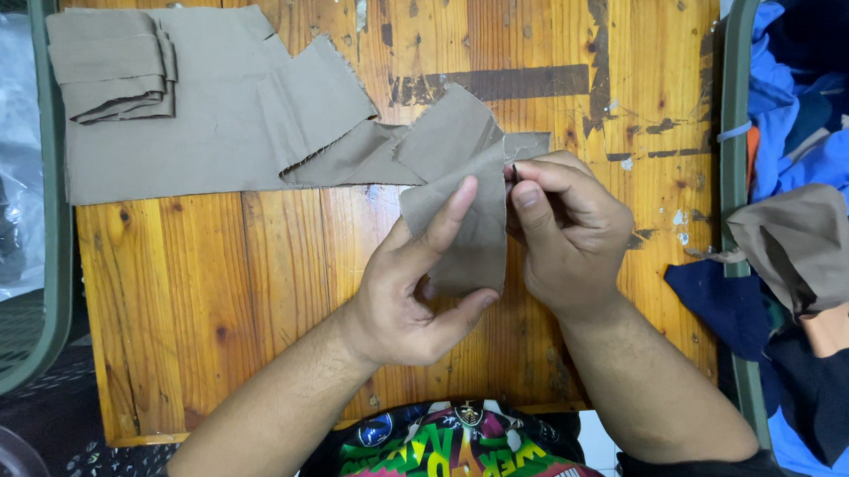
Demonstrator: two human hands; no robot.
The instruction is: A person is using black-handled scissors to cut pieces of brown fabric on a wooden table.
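Pinched between thumb and fingers of both the left hand (413,295) and the right hand (566,239) at frame centre, a small brown cloth piece (464,198), long axis running up toward the larger cloth (212,118) at upper left, both hands equally near.
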